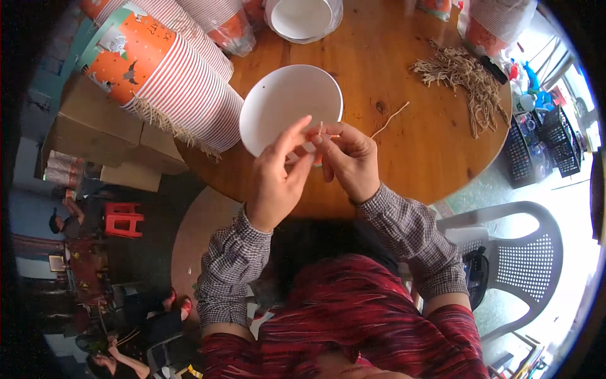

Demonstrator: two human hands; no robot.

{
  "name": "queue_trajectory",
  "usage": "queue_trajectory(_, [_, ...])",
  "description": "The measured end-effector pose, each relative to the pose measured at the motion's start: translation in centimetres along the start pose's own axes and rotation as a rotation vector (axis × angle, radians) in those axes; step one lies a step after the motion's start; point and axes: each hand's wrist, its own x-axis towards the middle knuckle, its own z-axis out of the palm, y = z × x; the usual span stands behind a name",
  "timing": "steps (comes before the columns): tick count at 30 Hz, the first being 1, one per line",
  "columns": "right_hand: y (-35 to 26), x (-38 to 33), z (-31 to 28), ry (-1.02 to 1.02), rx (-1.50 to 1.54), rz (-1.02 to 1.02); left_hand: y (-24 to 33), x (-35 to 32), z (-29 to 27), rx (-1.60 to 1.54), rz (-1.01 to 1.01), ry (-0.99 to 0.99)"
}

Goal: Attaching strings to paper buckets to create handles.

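My right hand (352, 161) is closed, its thumb and forefinger pinching a short bit of beige twine (320, 128) whose tip pokes up. Beside it, almost touching, my left hand (276, 177) has its fingers stretched and apart; I make out nothing gripped in it. Right behind both hands is a paper bucket (287, 95), its white inside facing me and a small dark hole near its rim. A little of its orange and green outside shows between the hands. My fingers cover its lower right part.
Tall stacks of orange printed buckets (180, 82) lean at the left, with twine strands (167, 123) across one. A bagged white bucket (302, 18) stands behind. A twine heap (464, 76), a black marker-like object (493, 69) and one loose strand (391, 119) lie right. A grey chair (521, 262) stands nearby.
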Motion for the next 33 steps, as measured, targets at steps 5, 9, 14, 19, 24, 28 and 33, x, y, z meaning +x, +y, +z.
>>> queue_trajectory(5, [-0.6,-1.1,0.0,0.096,-0.031,-0.084,-1.1,-0.1,1.0,0.155,0.077,0.07])
queue_trajectory(9, [-1.4,-1.5,-0.8,0.136,-0.117,-0.115,-0.6,-0.3,1.2,0.181,0.024,0.046])
queue_trajectory(14, [-2.1,-2.1,-0.5,0.123,-0.113,-0.135,0.7,-0.6,0.9,0.243,0.061,-0.005])
queue_trajectory(19, [-2.5,-3.2,0.1,0.049,-0.091,-0.136,2.4,-2.3,0.0,0.258,0.043,-0.044])
queue_trajectory(24, [-3.2,-4.5,0.9,0.048,-0.09,-0.077,2.7,-3.3,-0.1,0.235,0.032,-0.063])
queue_trajectory(28, [-2.8,-4.3,0.9,0.059,-0.05,-0.117,2.4,-3.1,0.8,-0.005,0.049,0.03])
queue_trajectory(33, [-3.6,-3.8,0.5,0.064,-0.152,-0.019,2.0,-2.7,0.6,-0.252,-0.144,-0.073])
